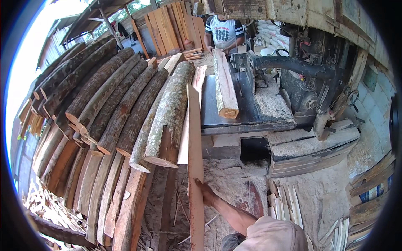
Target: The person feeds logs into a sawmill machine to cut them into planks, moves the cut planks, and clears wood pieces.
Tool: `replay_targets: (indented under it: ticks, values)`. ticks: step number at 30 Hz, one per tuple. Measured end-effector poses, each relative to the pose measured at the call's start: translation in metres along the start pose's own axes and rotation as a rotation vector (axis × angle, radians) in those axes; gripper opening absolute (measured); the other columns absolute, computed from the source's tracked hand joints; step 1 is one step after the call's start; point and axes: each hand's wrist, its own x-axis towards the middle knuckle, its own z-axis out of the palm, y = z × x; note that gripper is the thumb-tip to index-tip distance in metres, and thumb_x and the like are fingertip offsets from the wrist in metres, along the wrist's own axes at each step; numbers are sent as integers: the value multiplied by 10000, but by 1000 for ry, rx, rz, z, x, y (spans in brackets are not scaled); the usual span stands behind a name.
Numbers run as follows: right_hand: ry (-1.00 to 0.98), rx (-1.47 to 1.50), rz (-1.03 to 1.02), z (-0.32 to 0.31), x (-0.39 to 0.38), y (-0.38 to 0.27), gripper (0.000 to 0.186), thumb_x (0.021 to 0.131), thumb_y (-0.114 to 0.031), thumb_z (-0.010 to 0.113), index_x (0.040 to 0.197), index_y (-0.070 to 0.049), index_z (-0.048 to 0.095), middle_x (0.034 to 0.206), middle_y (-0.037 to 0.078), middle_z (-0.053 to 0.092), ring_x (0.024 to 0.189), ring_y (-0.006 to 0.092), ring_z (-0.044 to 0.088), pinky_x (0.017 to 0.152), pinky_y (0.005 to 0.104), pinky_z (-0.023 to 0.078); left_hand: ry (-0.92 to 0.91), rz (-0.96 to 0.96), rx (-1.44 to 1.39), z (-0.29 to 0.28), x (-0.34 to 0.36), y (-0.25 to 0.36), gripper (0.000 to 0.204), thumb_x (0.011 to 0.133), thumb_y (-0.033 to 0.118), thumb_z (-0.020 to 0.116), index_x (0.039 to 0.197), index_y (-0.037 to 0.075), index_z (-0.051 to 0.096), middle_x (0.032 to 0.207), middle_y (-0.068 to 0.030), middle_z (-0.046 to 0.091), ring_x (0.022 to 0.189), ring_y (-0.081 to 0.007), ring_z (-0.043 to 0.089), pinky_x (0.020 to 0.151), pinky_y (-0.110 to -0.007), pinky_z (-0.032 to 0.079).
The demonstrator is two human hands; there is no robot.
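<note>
My right hand [204, 193] reaches in from the lower right, out of a pale sleeve [272, 235], and grips the right edge of a long, narrow wooden board [195, 167]. Its thumb end shows on the board's face; the other fingers are mostly hidden. The board runs from the lower edge of the view up beside a thick, bark-covered log [175, 100]. My left hand does not show. Ahead, a squared log [224, 85] with pale sawn faces lies on the dark saw table [209, 111], and a person in a white shirt [224, 31] stands at its far end.
Bark-covered logs [121, 90] are piled high on the left, above split timbers [100, 196]. A sawdust-covered sawing machine [299, 88] stands at the right, with a timber block [314, 146] before it. Offcuts [287, 203] lie on the dusty ground. Planks [167, 29] lean at the back.
</note>
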Motion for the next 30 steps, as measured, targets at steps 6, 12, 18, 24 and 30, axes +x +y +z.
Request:
replay_targets:
  ticks: [6, 12, 18, 24, 30]
  values:
    - [-174, -1070, -511, 253, -46, -130, 554, 722, -437, 694, 1045, 0, 588, 907, 156, 651, 810, 218, 642, 694, 356, 538, 418, 273, -26, -37, -48, 26, 669, 832, 632, 359, 1184, 72, 461, 914, -113, 570, 921, -236, 538, 861, -405, 397]
    - [-709, -1502, -1028, 324, -99, -103, 475, 751, -365, 690, 1108, -69, 589, 810, 93, 674, 509, 105, 609, 419, 261, 517, 2, 1317, -409, -36, -252, 214, 648, 896, 568, 283, 1311, 81, 381, 1254, -119, 492, 1181, -245, 435, 957, -395, 364]
    - [-988, -1701, -1714, 196, -7, -93, 328, 776, -240, 617, 1102, -257, 583, 925, 5, 642, 794, 134, 636, 685, 281, 554, -277, 1360, -503, 53, -292, 156, 495, 907, 400, 391, 1287, 84, 412, 1193, -102, 542, 1081, -257, 512, 898, -406, 411]
    - [-1040, -1936, -1384, 77, 129, -187, 480, 669, -169, 659, 1138, -213, 571, 1083, 22, 598, 1007, 185, 565, 849, 368, 465, 51, 480, -618, 51, -140, 84, 501, 889, 303, 473, 1339, 117, 356, 1188, -85, 542, 1056, -259, 519, 858, -403, 429]
    - [-666, -2307, -1215, -6, 235, -273, 552, 682, -15, 628, 1190, -209, 532, 1167, 32, 558, 1123, 206, 502, 942, 409, 426, -66, 616, -546, 104, 3, 106, 449, 914, 406, 412, 1148, 43, 533, 1109, -116, 592, 1011, -251, 565, 873, -406, 446]
